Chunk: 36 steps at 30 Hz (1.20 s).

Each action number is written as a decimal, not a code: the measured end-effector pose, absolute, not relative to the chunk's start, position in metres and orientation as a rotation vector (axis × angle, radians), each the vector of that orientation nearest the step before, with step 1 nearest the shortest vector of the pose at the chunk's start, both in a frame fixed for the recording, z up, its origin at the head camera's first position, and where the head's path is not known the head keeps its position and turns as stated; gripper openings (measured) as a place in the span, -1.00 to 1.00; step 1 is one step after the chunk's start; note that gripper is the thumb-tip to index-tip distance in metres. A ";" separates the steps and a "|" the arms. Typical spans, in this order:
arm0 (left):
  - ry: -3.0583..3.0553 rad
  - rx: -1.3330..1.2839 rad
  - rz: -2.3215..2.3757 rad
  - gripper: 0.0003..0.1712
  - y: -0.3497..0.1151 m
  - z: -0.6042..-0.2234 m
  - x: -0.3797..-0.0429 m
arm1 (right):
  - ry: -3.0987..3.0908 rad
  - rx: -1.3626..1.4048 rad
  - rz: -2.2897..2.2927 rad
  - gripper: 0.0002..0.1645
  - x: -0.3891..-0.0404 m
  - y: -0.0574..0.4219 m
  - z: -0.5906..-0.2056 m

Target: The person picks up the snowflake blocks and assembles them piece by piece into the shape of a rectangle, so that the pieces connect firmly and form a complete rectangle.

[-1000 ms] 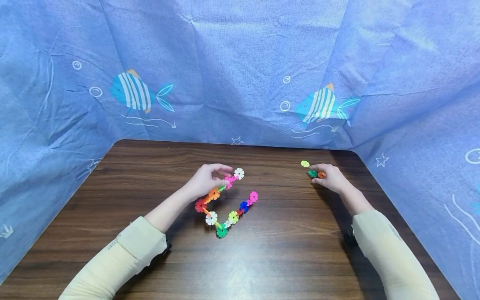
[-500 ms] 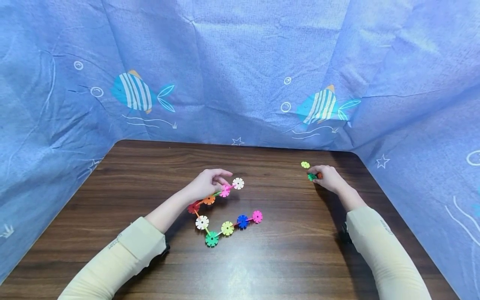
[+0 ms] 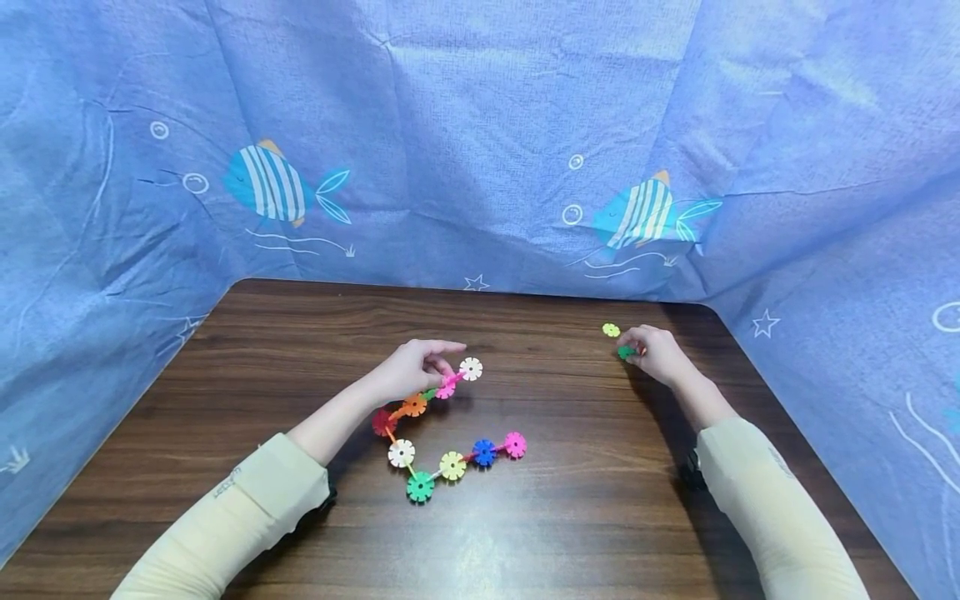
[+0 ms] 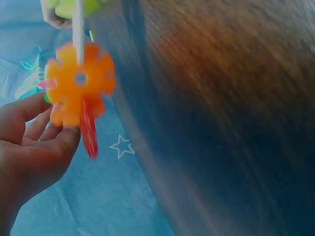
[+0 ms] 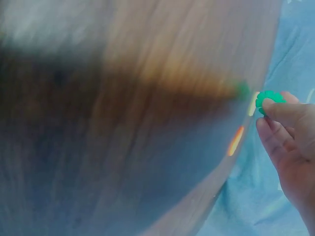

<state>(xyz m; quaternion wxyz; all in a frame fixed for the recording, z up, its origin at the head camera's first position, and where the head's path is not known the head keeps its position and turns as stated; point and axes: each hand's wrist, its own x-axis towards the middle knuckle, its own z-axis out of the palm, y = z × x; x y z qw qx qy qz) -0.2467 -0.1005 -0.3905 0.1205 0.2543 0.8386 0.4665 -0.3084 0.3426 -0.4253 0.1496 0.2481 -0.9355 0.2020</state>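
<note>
In the head view my left hand (image 3: 411, 368) pinches a chain of notched snowflake discs (image 3: 452, 466) near its far end, by a pink disc (image 3: 445, 388). A white disc (image 3: 471, 369) forms that end. The chain bends past a red disc (image 3: 383, 422) and a green one, then runs right to a pink end disc (image 3: 514, 444). An orange disc (image 4: 81, 78) of it looms in the left wrist view. At the right, my right hand (image 3: 654, 352) pinches a loose green disc (image 5: 269, 100) between thumb and fingers. Beside that hand lies an orange disc (image 5: 236, 141), mostly hidden in the head view.
A loose yellow disc (image 3: 611, 330) lies just beyond my right hand. The dark wooden table (image 3: 570, 533) meets a blue fish-print cloth (image 3: 480, 150) hanging behind it and at both sides.
My left hand has come slightly nearer, and the chain has spread out, its lower part shifting toward me. My right fingers have closed on the green disc.
</note>
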 end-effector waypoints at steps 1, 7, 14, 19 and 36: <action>2.450 0.743 1.364 -0.30 -0.100 -0.390 -0.247 | -2.684 0.705 0.586 -0.68 -0.308 0.342 -0.424; 2.402 0.709 1.432 -0.30 -0.097 -0.392 -0.245 | -2.685 0.646 0.653 -0.77 -0.304 0.330 -0.411; 2.381 0.600 1.532 -0.33 -0.091 -0.388 -0.240 | -2.573 0.602 0.680 -0.81 -0.294 0.312 -0.394; 2.364 0.518 1.638 -0.34 -0.085 -0.396 -0.245 | -2.522 0.600 0.733 -0.83 -0.284 0.295 -0.380; 2.330 0.378 1.816 -0.36 -0.062 -0.399 -0.238 | -2.374 0.704 0.977 -0.82 -0.257 0.226 -0.363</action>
